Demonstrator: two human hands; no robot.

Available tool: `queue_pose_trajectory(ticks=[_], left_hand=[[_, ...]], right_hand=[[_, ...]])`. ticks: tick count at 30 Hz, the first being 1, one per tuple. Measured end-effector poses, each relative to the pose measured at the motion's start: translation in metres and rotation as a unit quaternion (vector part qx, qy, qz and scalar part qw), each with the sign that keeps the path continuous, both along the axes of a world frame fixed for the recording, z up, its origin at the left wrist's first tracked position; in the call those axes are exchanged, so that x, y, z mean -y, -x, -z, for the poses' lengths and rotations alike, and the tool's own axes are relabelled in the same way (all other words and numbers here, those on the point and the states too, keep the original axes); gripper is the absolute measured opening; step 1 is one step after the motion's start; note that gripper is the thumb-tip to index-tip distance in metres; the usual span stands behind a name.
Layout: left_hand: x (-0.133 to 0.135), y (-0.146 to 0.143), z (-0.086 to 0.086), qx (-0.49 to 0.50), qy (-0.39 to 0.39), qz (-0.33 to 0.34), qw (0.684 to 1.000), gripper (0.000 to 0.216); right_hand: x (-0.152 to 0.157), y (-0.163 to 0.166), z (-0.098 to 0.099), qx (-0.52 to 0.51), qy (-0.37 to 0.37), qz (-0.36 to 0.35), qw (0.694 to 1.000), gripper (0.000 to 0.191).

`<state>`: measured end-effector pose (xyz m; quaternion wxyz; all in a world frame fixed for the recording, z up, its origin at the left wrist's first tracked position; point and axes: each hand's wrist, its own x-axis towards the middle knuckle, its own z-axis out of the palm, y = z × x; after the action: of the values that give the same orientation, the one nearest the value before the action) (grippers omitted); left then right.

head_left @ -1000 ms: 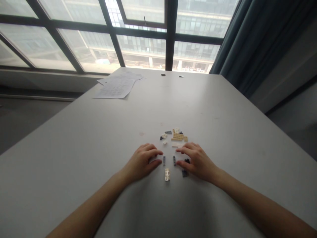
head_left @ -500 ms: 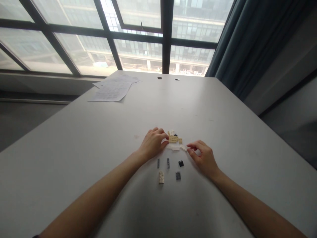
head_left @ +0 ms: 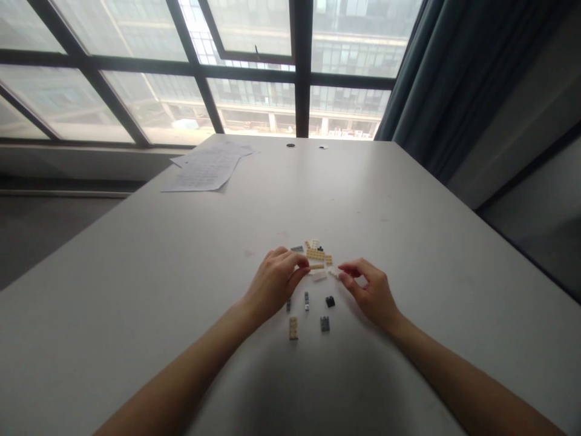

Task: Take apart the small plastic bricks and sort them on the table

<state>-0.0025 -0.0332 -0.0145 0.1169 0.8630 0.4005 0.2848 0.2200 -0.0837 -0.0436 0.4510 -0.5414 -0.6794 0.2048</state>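
My left hand [head_left: 282, 275] is closed in a pinch on a narrow tan building-brick plate [head_left: 316, 266], tilted above the pile. My right hand [head_left: 367, 284] has its thumb and index fingertips on the end of a white toy brick piece [head_left: 333, 273]. Between the hands lies a flat white piece [head_left: 320, 275]. Just beyond are a larger tan studded plate [head_left: 315, 255], a small tan plate [head_left: 329, 260] and a grey plate [head_left: 297, 249]. My left fingers partly cover the white pieces beside them.
Nearer to me lie a grey strip [head_left: 307, 301], a partly hidden grey strip [head_left: 288, 305], a black piece [head_left: 330, 301], a beige brick [head_left: 293, 327] and a dark grey brick [head_left: 324, 324]. Printed papers [head_left: 204, 171] lie at the far left of the white table [head_left: 408, 212].
My left hand has lifted the narrow tan plate off the pile and drawn it nearer to me. The grey plate behind it now shows. My right hand has barely moved.
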Motion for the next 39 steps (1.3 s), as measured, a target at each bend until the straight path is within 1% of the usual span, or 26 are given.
queue_pose_trajectory(ticks=[2, 4, 6, 9, 11, 15, 18, 23, 27, 33, 39], left_hand=[[0.017, 0.002, -0.002, 0.04, -0.005, 0.015, 0.999, 0.01], [0.029, 0.002, -0.004, 0.054, -0.017, 0.045, 0.997, 0.01], [0.035, 0.002, -0.004, 0.058, -0.032, 0.068, 0.995, 0.01], [0.037, 0.002, -0.003, 0.073, -0.048, 0.082, 0.993, 0.008], [0.036, 0.002, -0.002, 0.089, -0.053, 0.086, 0.991, 0.006], [0.037, 0.001, -0.003, 0.124, -0.03, 0.079, 0.989, 0.004], [0.038, 0.0, -0.005, 0.139, -0.023, 0.077, 0.987, 0.004], [0.037, 0.0, -0.005, 0.145, -0.04, 0.088, 0.985, 0.004], [0.038, -0.001, -0.004, 0.152, -0.05, 0.091, 0.983, 0.006], [0.039, -0.002, -0.003, 0.162, -0.047, 0.097, 0.981, 0.005], [0.038, -0.001, 0.0, 0.16, -0.038, 0.104, 0.981, 0.009]], right_hand=[[0.006, 0.009, -0.007, -0.038, 0.023, -0.048, 0.998, 0.015], [0.012, 0.02, -0.012, -0.068, 0.047, -0.098, 0.992, 0.016], [0.017, 0.027, -0.015, -0.083, 0.063, -0.121, 0.987, 0.017], [0.021, 0.031, -0.016, -0.08, 0.06, -0.117, 0.988, 0.017], [0.022, 0.03, -0.015, -0.072, 0.038, -0.108, 0.991, 0.015], [0.025, 0.028, -0.013, -0.052, -0.019, -0.092, 0.994, 0.014], [0.026, 0.028, -0.012, -0.047, -0.038, -0.088, 0.994, 0.017], [0.027, 0.029, -0.012, -0.05, -0.052, -0.096, 0.993, 0.016], [0.027, 0.03, -0.013, -0.053, -0.06, -0.088, 0.993, 0.013], [0.028, 0.03, -0.014, -0.058, -0.088, -0.082, 0.991, 0.013], [0.028, 0.029, -0.012, -0.063, -0.092, -0.085, 0.99, 0.016]])
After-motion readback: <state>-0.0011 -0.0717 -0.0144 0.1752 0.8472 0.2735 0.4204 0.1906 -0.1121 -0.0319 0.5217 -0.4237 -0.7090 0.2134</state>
